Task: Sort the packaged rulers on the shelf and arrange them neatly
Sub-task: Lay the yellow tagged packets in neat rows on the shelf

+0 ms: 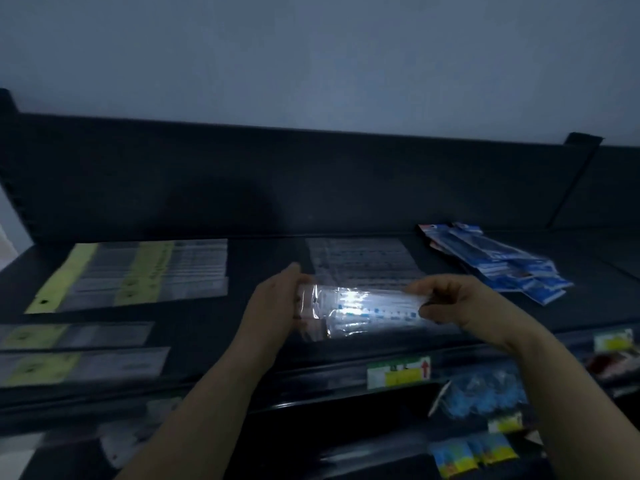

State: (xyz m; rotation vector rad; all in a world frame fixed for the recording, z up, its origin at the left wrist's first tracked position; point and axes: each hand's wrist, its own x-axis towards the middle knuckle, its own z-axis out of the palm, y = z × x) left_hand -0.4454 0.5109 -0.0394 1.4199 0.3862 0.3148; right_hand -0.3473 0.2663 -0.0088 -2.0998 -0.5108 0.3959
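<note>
A clear-wrapped ruler pack (363,306) with blue marks is held level above the dark shelf (263,258). My left hand (277,303) grips its left end and my right hand (453,303) pinches its right end. Behind it lies a row of clear ruler packs (360,261) flat on the shelf. To the left, ruler packs with yellow headers (138,271) lie side by side, and two more yellow-headed packs (76,351) lie near the front edge. The frame is dim and blurred.
A loose pile of blue packets (502,261) lies at the right back of the shelf. A price label (398,372) sits on the shelf's front rail. Blue and yellow packaged goods (485,400) hang below. The shelf's back panel (277,181) rises behind.
</note>
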